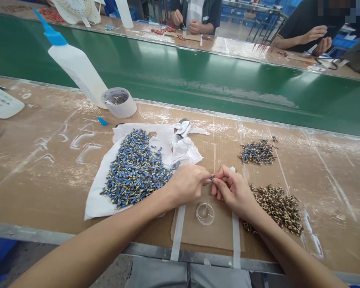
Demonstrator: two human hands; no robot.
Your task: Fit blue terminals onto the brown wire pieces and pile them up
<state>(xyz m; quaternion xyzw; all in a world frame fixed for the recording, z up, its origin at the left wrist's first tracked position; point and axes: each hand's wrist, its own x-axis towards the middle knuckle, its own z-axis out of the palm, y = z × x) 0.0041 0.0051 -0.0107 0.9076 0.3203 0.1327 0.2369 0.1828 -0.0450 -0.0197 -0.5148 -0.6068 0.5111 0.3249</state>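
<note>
My left hand (pixel 186 183) and my right hand (pixel 232 189) meet fingertip to fingertip above a taped piece of cardboard (pixel 195 234). Both pinch at one tiny bluish, dark-tipped piece (pixel 211 178), mostly covered by the fingers. Beside my left hand, a big heap of small blue-and-yellow pieces (pixel 135 172) lies on a white sheet (pixel 93 200). A pile of small brown-and-cream curled pieces (pixel 280 210) lies by my right forearm. Behind it is a smaller pile of blue, brown and cream pieces (pixel 257 153). Below my hands stands a small clear cup (pixel 205 215) with a thin stick leaning in it.
Further back stand a white squeeze bottle (pixel 78 70) with a blue nozzle and a tape roll (pixel 120 103). A loose blue cap (pixel 102 121) lies nearby. A green conveyor belt (pixel 168 72) runs across, with two people working beyond it. Another white bottle (pixel 3 102) is at far left.
</note>
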